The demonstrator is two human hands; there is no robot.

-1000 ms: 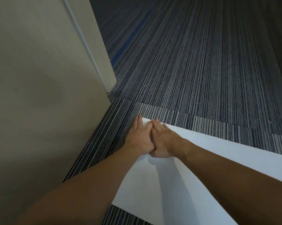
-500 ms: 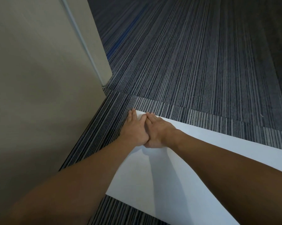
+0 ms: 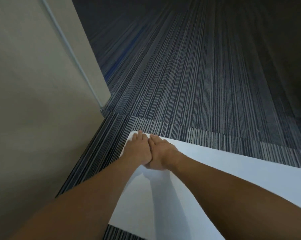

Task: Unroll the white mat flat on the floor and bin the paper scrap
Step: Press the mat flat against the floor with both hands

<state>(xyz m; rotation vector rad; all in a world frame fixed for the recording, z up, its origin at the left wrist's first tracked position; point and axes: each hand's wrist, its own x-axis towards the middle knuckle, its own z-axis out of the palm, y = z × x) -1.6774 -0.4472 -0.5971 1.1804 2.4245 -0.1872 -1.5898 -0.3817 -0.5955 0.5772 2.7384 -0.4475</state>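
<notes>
Left hand [image 3: 136, 150]: grip released, palm flat on the mat's far left corner.
Right hand [image 3: 161, 153]: grip released, flat, touching the left hand.
Flat white rectangular mat [image 3: 207, 179]: lay on striped blue-grey carpet floor [image 3: 189, 87], beside beige wall [image 3: 33, 101].
Writing: none legible.

An office-like interior: striped blue-grey carpet tiles [image 3: 189, 84] meet a plain beige partition wall [image 3: 33, 101].

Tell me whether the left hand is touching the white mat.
Touching. The head view shows the left hand pressed flat on the white mat at its far corner, beside the right hand.
</notes>
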